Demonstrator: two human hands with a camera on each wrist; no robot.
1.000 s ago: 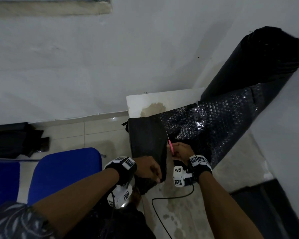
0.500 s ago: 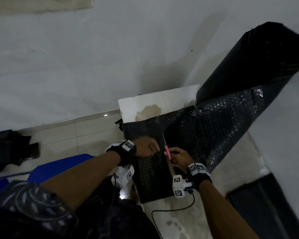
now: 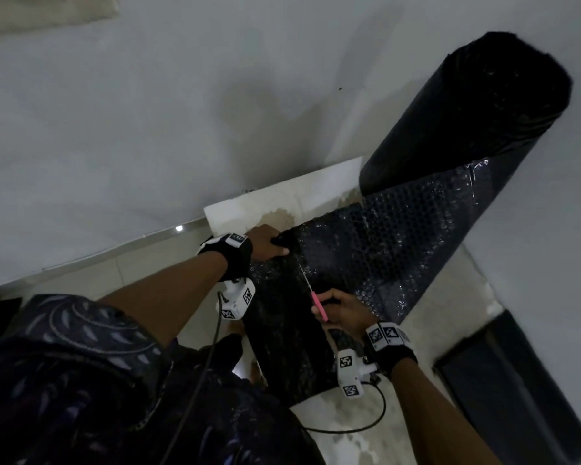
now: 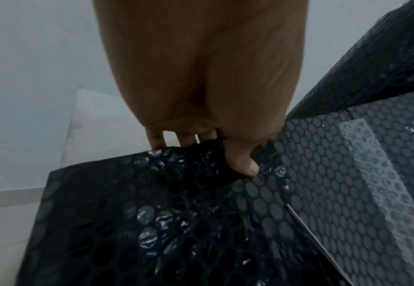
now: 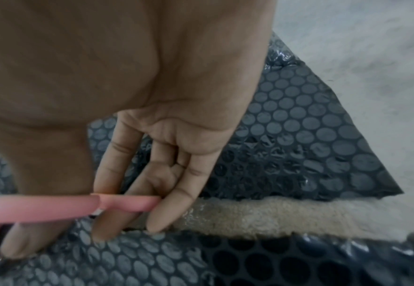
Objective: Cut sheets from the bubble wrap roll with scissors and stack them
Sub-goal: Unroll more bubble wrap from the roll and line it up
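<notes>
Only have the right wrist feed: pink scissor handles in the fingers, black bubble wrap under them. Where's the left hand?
Observer: The left hand grips the far edge of the black bubble wrap sheet, thumb on top.
Operator: Blades? Not in my view.
Observer: The pink-handled scissors point their thin blade at that thumb, with the tip close to it. I cannot tell whether the last bit is severed.
Operator: And the roll?
Observer: The big black bubble wrap roll stands against the white wall, beyond the hands to the right. Its loose end runs down to the cut.
</notes>
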